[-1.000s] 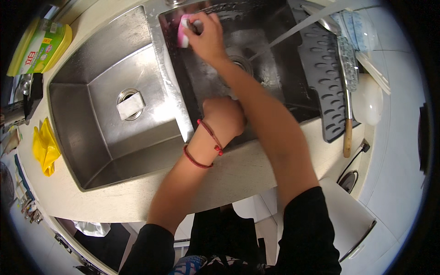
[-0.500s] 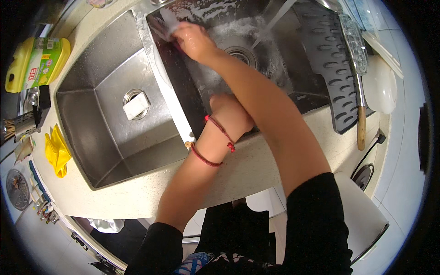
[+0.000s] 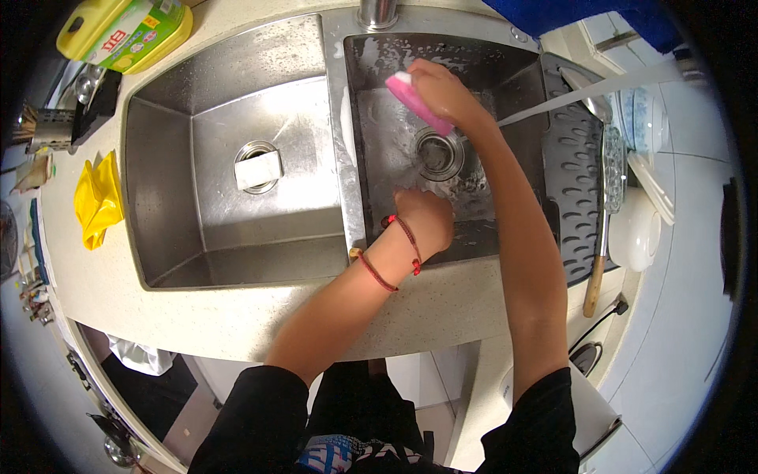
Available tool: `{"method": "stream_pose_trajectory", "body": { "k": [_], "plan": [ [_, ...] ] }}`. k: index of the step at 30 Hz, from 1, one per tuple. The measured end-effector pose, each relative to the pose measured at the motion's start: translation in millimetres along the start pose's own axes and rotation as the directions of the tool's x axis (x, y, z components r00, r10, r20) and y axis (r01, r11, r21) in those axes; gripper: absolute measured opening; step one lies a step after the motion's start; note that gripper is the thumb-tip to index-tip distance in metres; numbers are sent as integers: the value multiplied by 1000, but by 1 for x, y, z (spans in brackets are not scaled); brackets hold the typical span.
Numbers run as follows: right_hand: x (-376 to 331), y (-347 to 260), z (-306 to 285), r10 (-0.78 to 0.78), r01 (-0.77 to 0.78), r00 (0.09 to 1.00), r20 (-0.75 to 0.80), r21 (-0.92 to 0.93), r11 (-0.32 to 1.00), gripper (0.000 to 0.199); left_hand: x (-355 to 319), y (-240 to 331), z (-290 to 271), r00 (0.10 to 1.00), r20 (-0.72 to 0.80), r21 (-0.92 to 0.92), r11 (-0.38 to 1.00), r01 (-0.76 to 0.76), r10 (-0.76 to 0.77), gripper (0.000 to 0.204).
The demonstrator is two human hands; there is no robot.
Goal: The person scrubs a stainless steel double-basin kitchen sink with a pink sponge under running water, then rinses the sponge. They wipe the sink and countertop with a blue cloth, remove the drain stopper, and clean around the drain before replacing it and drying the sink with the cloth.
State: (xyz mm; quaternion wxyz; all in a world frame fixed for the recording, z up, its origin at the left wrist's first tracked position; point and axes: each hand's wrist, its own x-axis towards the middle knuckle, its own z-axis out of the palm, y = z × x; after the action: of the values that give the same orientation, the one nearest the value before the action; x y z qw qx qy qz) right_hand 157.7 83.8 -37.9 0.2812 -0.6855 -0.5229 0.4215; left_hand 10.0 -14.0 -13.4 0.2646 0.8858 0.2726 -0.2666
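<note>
Pink-and-white sponge [image 3: 414,101] in right basin [image 3: 383,170], between drain [image 3: 439,156] and far edge. Right hand [image 3: 446,95]: fingers curled round sponge. Left hand [image 3: 426,220]: fingers folded in, by basin's near edge; cannot tell whether anything is held. Pale speckled counter [image 3: 213,324]: yellow crumpled item [image 3: 99,201] near left edge; yellow jug [image 3: 130,33] beyond left basin's [image 3: 162,182] far-left corner; grey mat [image 3: 575,182] along right basin's right edge. Pale tiles [image 3: 683,205] rightmost.

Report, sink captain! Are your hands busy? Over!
Right hand gripping pink-and-white sponge. Left hand fisted at right basin's near side. Water stream crossing in from the right.
</note>
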Motion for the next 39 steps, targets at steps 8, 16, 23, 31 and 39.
{"method": "stream_pose_trajectory", "body": {
  "k": [8,16,23,31,39],
  "plan": [
    [-54,7,-7,306,-295,909,284,955,-9,53,2,-7,-5,994,101,-15,999,-48,50,31],
    [-108,44,-34,466,-68,880,89,996,-62,33,4,-17,-1,998,-38,-54,997,-55,53,31],
    [-92,58,-36,394,-24,917,58,996,-90,33,5,-19,2,995,-89,-22,998,-50,48,31],
    [-87,33,-48,368,86,922,-118,991,104,33,5,-23,2,991,-127,-55,998,-34,27,30],
    [-86,32,-57,302,107,947,-111,994,30,27,4,-22,-1,988,-149,-20,999,-39,36,31]
  ]
}}
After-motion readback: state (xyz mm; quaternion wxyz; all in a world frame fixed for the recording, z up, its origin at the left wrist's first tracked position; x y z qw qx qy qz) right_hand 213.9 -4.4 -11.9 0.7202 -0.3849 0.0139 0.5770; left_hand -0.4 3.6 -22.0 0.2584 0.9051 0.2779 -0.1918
